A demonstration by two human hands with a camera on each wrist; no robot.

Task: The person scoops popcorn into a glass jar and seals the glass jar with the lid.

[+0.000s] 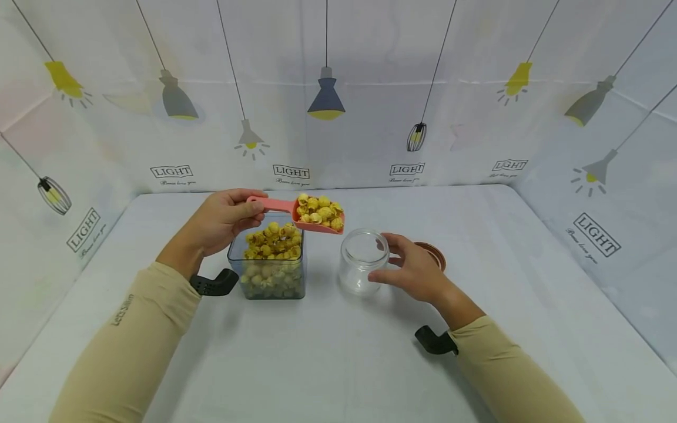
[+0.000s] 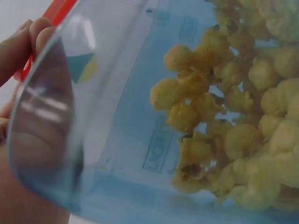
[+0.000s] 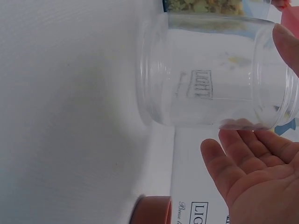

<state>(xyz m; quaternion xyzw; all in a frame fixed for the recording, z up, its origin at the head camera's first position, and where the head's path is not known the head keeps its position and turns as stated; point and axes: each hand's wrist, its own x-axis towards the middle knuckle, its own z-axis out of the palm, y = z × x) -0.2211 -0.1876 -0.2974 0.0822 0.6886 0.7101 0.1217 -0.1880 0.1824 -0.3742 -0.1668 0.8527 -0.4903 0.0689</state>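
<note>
My left hand (image 1: 233, 217) grips the handle of a pink scoop (image 1: 275, 204), which is heaped with yellow popcorn (image 1: 319, 212). Below that hand stands a clear bluish square container (image 1: 272, 292), partly filled with more popcorn (image 2: 243, 135). To its right, a clear round jar (image 1: 355, 273) stands upright with its mouth uncovered and nothing inside. Around the jar's right side my right hand (image 1: 409, 267) holds it between thumb and fingers. In the right wrist view, the thumb (image 3: 286, 46) lies near the rim and the fingertips meet the wall. The scoop's front edge is just left of the jar's mouth.
A brown round lid (image 1: 435, 254) lies on the table behind my right hand, partly covered by it. The white tablecloth (image 1: 317, 364) runs back to a cloth backdrop (image 1: 365, 147) printed with hanging lamps. Each wrist carries a black camera mount (image 1: 214, 283).
</note>
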